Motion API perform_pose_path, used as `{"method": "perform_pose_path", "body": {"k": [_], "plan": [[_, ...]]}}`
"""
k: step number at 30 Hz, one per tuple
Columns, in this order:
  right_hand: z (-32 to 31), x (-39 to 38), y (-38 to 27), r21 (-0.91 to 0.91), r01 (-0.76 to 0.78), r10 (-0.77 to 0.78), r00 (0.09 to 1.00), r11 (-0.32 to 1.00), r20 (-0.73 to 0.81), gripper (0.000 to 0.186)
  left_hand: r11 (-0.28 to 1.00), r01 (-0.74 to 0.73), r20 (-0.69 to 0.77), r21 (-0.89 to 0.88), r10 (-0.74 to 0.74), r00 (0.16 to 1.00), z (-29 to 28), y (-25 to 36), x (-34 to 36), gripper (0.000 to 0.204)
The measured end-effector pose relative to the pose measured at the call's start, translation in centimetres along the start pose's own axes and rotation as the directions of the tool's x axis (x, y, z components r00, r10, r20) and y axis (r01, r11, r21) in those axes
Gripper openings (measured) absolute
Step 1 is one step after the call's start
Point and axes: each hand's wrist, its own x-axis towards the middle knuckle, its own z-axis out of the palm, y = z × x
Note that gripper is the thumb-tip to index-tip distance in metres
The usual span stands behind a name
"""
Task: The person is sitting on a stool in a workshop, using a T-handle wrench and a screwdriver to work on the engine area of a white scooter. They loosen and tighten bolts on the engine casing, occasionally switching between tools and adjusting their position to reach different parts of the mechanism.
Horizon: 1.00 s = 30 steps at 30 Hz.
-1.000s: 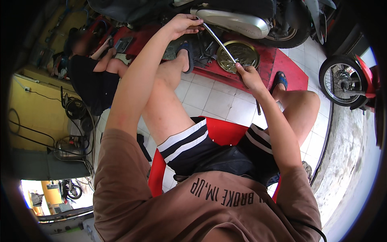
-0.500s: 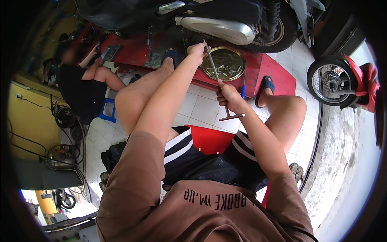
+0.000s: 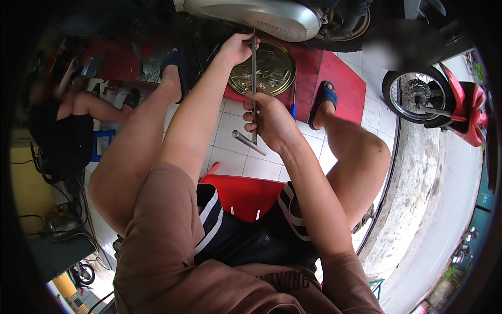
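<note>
Between my hands is a long metal T-handle wrench (image 3: 254, 73), its shaft upright in the picture and its crossbar nearest me. My left hand (image 3: 238, 49) pinches the far end of the shaft, just below the silver engine cover (image 3: 261, 18) of a motorbike. Whether the wrench's tip touches the bike is hidden. Lower on the shaft, above the crossbar, my right hand (image 3: 272, 119) is closed round it. Behind the shaft, a round gold-coloured tray (image 3: 291, 78) holds small metal parts.
The tray rests on a red metal platform (image 3: 340, 86), with a blue-handled screwdriver (image 3: 293, 111) at its edge. A red stool (image 3: 243, 196) is under me. At left sits another person (image 3: 52, 120). A red motorbike's wheel (image 3: 418, 97) stands at right.
The whole view has shifted, with the bike and tray now further left and higher. The wrench has swung from slanted to nearly upright, its crossbar turned. Both hands still hold it.
</note>
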Motion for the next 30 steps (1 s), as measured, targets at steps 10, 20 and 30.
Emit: {"method": "perform_pose_path", "body": {"k": [10, 20, 30], "plan": [[-1.3, 1.6, 0.6, -0.117, 0.050, -0.047, 0.998, 0.992, 0.029, 0.013, 0.989, -0.014, 0.108, -0.149, 0.031, 0.994, -1.3, -0.1, 2.3, 0.012], [-1.2, 0.8, 1.4, -0.208, 0.091, -0.086, 0.996, 0.974, 0.034, 0.037, 0.961, -0.062, 0.035, -0.268, 0.074, 0.997, -0.6, -1.0, 0.1, 0.015], [-1.6, 2.3, 1.8, -0.274, 0.193, -0.194, 0.981, 0.942, 0.022, 0.037, 0.941, -0.096, -0.084, -0.325, 0.073, 0.994, 1.5, -1.5, 1.4, 0.009]]}}
